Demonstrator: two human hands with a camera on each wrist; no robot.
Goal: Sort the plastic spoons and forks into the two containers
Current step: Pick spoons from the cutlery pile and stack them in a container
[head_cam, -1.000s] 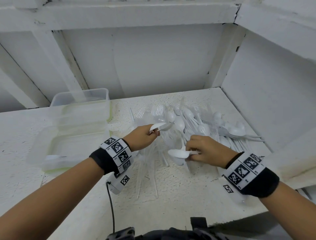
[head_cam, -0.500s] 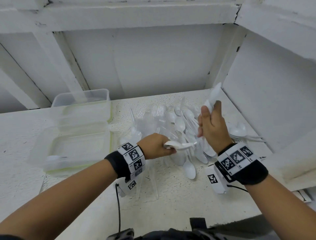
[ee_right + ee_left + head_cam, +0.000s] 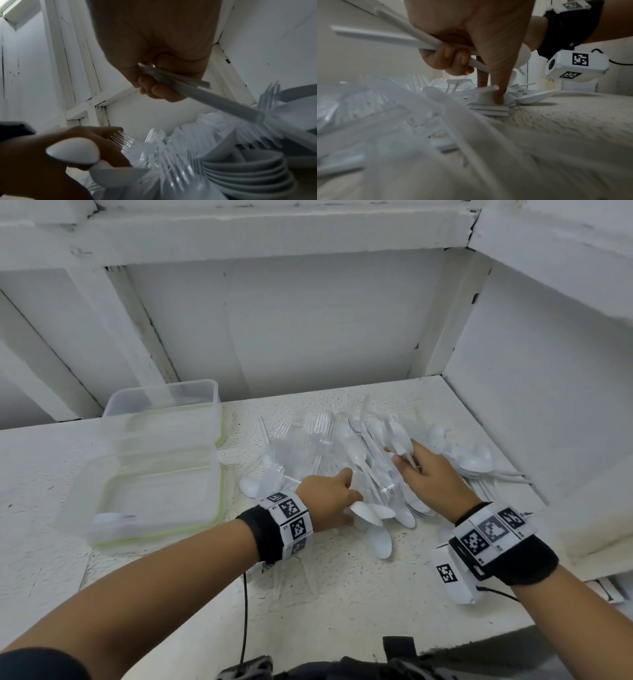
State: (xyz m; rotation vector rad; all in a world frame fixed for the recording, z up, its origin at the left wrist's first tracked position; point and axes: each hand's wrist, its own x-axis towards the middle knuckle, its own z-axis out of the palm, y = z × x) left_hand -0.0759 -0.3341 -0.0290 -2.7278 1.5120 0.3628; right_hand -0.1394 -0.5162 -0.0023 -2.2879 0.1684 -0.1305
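A heap of clear plastic forks (image 3: 308, 440) and white spoons (image 3: 476, 463) lies on the white shelf. My left hand (image 3: 342, 494) grips a few white spoons (image 3: 370, 513) by their handles (image 3: 385, 36). Its index finger (image 3: 498, 94) points down and touches a spoon in the heap. My right hand (image 3: 407, 460) rests on the heap and holds white spoons (image 3: 399, 440) by their handles (image 3: 197, 88). Two clear containers stand at the left. The near one (image 3: 212, 508) holds one spoon (image 3: 109, 518). The far one (image 3: 164, 402) looks empty.
White walls (image 3: 548, 371) close in the shelf at the back and right. A nested stack of white spoons (image 3: 240, 169) lies under my right hand. A single spoon (image 3: 380, 541) lies in front of the heap. Bare shelf (image 3: 342, 594) stretches toward me.
My right hand, raised with its spoons upright half a second ago, has come down onto the heap. My left hand has pushed forward into the heap, still holding its spoons.
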